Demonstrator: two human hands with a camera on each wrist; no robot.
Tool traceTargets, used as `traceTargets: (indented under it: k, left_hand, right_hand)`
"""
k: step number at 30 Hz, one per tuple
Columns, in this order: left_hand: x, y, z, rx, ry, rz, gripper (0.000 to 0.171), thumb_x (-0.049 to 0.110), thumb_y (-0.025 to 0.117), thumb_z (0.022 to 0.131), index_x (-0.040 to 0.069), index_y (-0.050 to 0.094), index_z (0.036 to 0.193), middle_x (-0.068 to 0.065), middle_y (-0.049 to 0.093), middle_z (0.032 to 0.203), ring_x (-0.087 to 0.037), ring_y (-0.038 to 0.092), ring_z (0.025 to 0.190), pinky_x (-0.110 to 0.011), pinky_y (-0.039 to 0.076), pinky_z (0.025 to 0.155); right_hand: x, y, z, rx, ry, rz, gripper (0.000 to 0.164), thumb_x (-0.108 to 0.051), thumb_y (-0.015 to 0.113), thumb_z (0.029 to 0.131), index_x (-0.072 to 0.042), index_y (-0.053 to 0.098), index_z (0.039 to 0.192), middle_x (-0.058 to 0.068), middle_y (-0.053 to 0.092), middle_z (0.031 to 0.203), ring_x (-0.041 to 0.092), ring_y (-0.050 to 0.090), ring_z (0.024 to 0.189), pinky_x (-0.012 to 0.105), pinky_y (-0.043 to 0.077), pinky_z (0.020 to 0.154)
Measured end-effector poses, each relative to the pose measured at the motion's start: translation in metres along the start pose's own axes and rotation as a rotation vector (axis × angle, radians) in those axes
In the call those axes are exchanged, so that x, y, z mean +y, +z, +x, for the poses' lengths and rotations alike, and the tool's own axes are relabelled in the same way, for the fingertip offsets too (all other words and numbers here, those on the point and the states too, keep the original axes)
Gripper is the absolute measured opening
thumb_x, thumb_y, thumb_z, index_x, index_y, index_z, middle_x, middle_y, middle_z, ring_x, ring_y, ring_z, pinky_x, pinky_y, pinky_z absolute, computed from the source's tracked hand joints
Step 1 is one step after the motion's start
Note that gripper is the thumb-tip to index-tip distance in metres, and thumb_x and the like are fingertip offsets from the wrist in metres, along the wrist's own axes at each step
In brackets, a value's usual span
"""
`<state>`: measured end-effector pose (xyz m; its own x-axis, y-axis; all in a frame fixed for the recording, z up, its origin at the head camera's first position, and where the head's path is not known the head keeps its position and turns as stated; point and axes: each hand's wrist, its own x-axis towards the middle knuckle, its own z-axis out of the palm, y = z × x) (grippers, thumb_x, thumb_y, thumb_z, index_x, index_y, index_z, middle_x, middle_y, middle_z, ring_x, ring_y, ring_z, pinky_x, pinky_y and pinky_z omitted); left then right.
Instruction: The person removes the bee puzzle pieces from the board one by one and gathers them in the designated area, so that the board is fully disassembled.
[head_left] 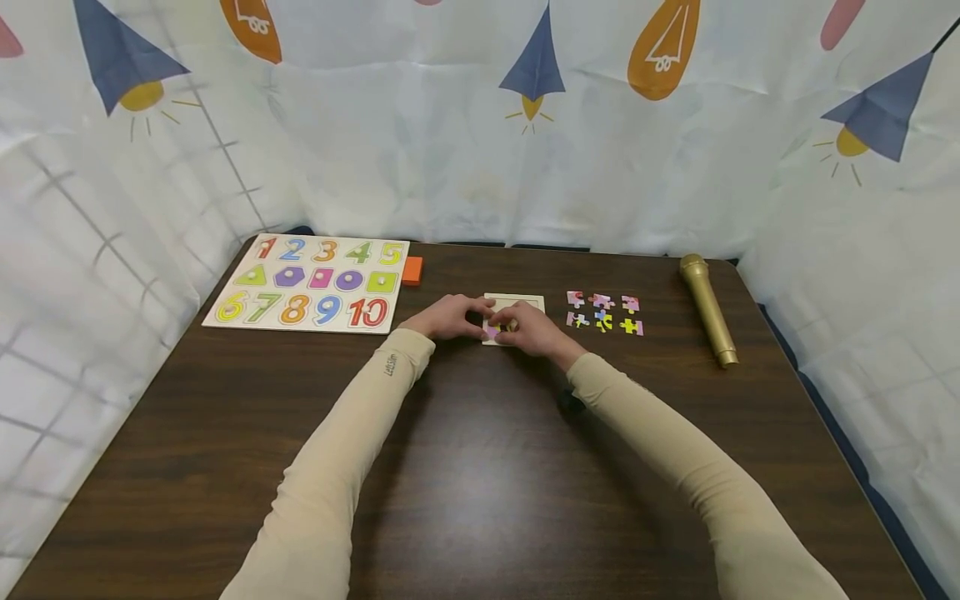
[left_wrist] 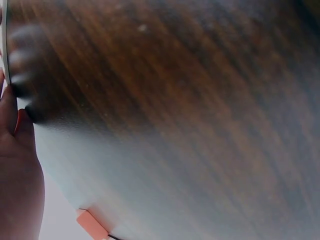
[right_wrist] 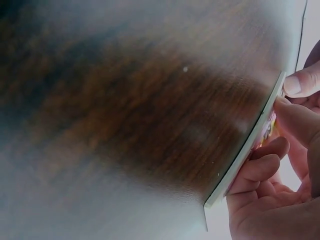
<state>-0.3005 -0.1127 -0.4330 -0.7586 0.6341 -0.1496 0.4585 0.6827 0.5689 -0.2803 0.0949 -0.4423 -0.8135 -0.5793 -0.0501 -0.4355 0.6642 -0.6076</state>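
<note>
A small pale jigsaw tray (head_left: 531, 297) lies on the table between both hands, its middle largely covered by fingers. My left hand (head_left: 448, 317) grips the tray's left side, thumb near the front corner and fingers toward the back. Over the tray's front left part, my right hand (head_left: 534, 331) pinches a pinkish jigsaw piece (head_left: 492, 331), mostly hidden by the fingertips. In the right wrist view, the tray's thin edge (right_wrist: 245, 150) runs diagonally, with curled right fingers (right_wrist: 260, 167) against it. The left wrist view catches only part of the left hand (left_wrist: 17, 165).
Several loose jigsaw pieces (head_left: 602, 302) lie in two rows right of the tray. A number-and-shape board (head_left: 303, 287) occupies the back left, beside an orange block (head_left: 412, 271). Toward the right edge of the dark table (head_left: 480, 500) lies a gold microphone (head_left: 708, 310). Printed curtains surround the table.
</note>
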Motion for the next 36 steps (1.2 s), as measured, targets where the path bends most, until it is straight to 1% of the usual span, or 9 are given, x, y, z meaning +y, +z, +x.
traceTargets:
  k: [2, 7, 11, 14, 21, 25, 26, 31, 36]
  left_hand:
    - [-0.0004, 0.0003, 0.0001, -0.001, -0.004, -0.001, 0.047, 0.024, 0.073, 0.089, 0.009, 0.063, 0.132, -0.006, 0.043, 0.151, -0.026, 0.035, 0.142, -0.043, 0.028, 0.115]
    - [-0.0020, 0.0011, 0.0013, -0.005, -0.013, 0.001, 0.047, 0.025, 0.072, 0.090, 0.011, 0.063, 0.133, -0.005, 0.043, 0.151, -0.025, 0.035, 0.142, -0.043, 0.028, 0.115]
    - [-0.0017, 0.0013, 0.0012, 0.002, -0.010, 0.004, 0.047, 0.025, 0.073, 0.089, 0.010, 0.064, 0.132, -0.006, 0.043, 0.151, -0.026, 0.034, 0.142, -0.043, 0.029, 0.114]
    - [-0.0010, 0.0010, 0.0005, 0.003, -0.009, -0.004, 0.047, 0.025, 0.074, 0.088, 0.010, 0.064, 0.131, -0.006, 0.043, 0.151, -0.025, 0.033, 0.142, -0.043, 0.029, 0.114]
    - [-0.0029, 0.0005, -0.0005, 0.010, 0.026, -0.012, 0.045, 0.028, 0.073, 0.089, 0.012, 0.065, 0.130, -0.005, 0.043, 0.151, -0.024, 0.033, 0.142, -0.042, 0.029, 0.114]
    - [-0.0037, 0.0012, 0.0013, 0.008, 0.014, -0.004, 0.044, 0.026, 0.073, 0.089, 0.012, 0.065, 0.130, -0.005, 0.044, 0.151, -0.025, 0.034, 0.142, -0.042, 0.029, 0.114]
    - [-0.0032, 0.0010, 0.0015, 0.000, 0.002, -0.011, 0.045, 0.025, 0.073, 0.089, 0.011, 0.064, 0.131, -0.004, 0.043, 0.151, -0.024, 0.033, 0.143, -0.042, 0.028, 0.115]
    - [-0.0031, 0.0011, 0.0024, 0.001, -0.006, -0.006, 0.046, 0.026, 0.073, 0.089, 0.011, 0.064, 0.132, -0.003, 0.042, 0.152, -0.025, 0.032, 0.143, -0.043, 0.028, 0.115]
    - [-0.0041, 0.0015, 0.0029, 0.001, -0.011, -0.002, 0.046, 0.026, 0.073, 0.089, 0.012, 0.064, 0.132, -0.003, 0.042, 0.152, -0.024, 0.033, 0.143, -0.042, 0.028, 0.115]
  right_hand:
    - [0.0000, 0.0003, 0.0000, 0.002, 0.006, 0.004, 0.027, -0.013, 0.069, 0.091, -0.005, 0.070, 0.117, 0.011, 0.063, 0.112, 0.025, 0.051, 0.103, 0.041, 0.045, 0.089]
    - [0.0006, 0.0015, 0.0005, 0.015, -0.005, 0.006, 0.027, -0.012, 0.070, 0.091, -0.005, 0.069, 0.117, 0.011, 0.065, 0.113, 0.026, 0.052, 0.105, 0.041, 0.045, 0.092]
    - [0.0009, 0.0021, 0.0000, 0.019, 0.005, 0.009, 0.026, -0.012, 0.070, 0.091, -0.005, 0.068, 0.116, 0.012, 0.061, 0.113, 0.026, 0.052, 0.106, 0.042, 0.045, 0.092]
    - [0.0009, 0.0027, -0.0001, 0.021, -0.003, 0.008, 0.026, -0.011, 0.069, 0.091, -0.005, 0.067, 0.116, 0.012, 0.060, 0.113, 0.027, 0.052, 0.106, 0.042, 0.045, 0.091]
    - [0.0023, 0.0019, -0.0010, 0.014, -0.017, -0.005, 0.027, -0.012, 0.068, 0.092, -0.005, 0.068, 0.118, 0.013, 0.059, 0.114, 0.027, 0.052, 0.106, 0.042, 0.045, 0.092]
    - [0.0024, 0.0018, -0.0018, 0.013, -0.027, -0.006, 0.028, -0.013, 0.068, 0.092, -0.005, 0.068, 0.119, 0.012, 0.059, 0.114, 0.027, 0.051, 0.106, 0.042, 0.044, 0.092]
    - [0.0024, 0.0019, -0.0019, 0.016, -0.031, -0.003, 0.028, -0.012, 0.068, 0.092, -0.005, 0.068, 0.119, 0.013, 0.059, 0.114, 0.027, 0.051, 0.106, 0.042, 0.045, 0.092]
    - [0.0018, 0.0023, -0.0026, 0.027, -0.030, 0.012, 0.028, -0.011, 0.069, 0.091, -0.004, 0.066, 0.118, 0.015, 0.056, 0.113, 0.027, 0.051, 0.104, 0.041, 0.046, 0.089]
    - [0.0013, 0.0023, -0.0039, 0.022, -0.022, 0.007, 0.031, -0.016, 0.072, 0.090, -0.005, 0.066, 0.118, 0.015, 0.055, 0.113, 0.027, 0.050, 0.103, 0.040, 0.047, 0.087]
